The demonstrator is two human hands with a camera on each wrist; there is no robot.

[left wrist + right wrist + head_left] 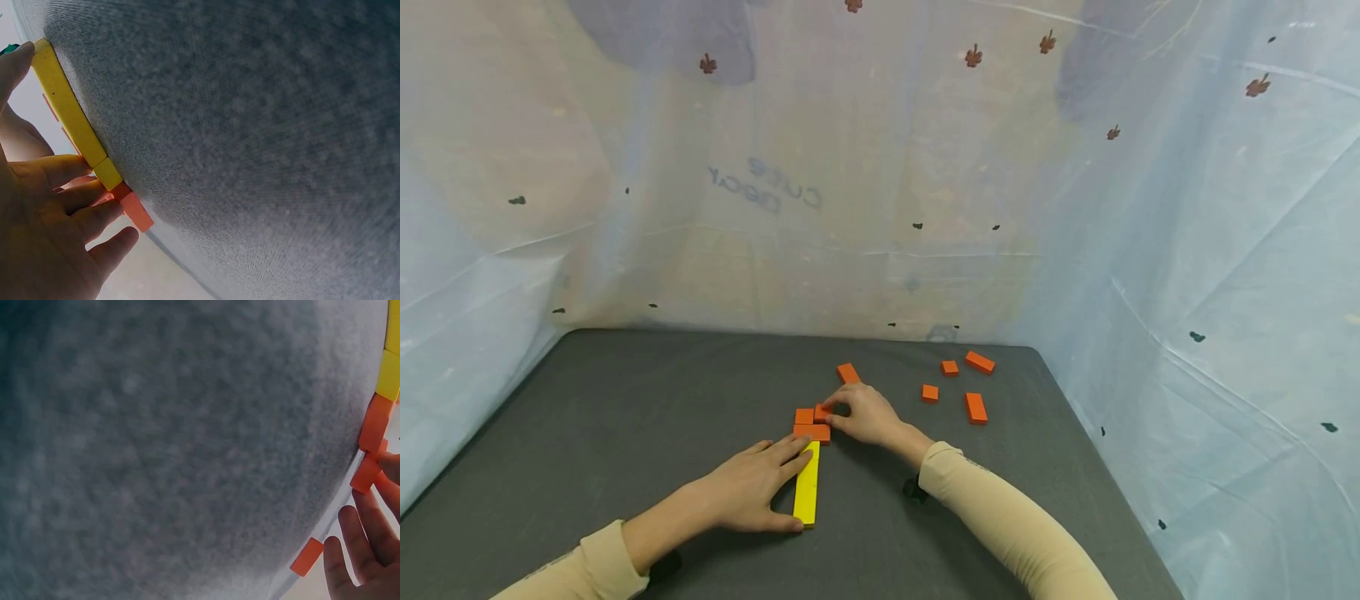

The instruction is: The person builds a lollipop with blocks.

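Pinched between the right hand's (867,414) thumb and fingers is a small orange rectangular block (821,412), partly covered by the fingertips; it sits just beside a small orange square block (804,416) and beyond a flat orange oblong block (812,432). Left-hand fingers spread nearly straight over a long yellow rectangular strip (807,492), hiding part of its far end; the left hand's (748,490) thumb touches the near end. Both cream fabric sleeves (1015,521) are cut off by the head view's lower edge.
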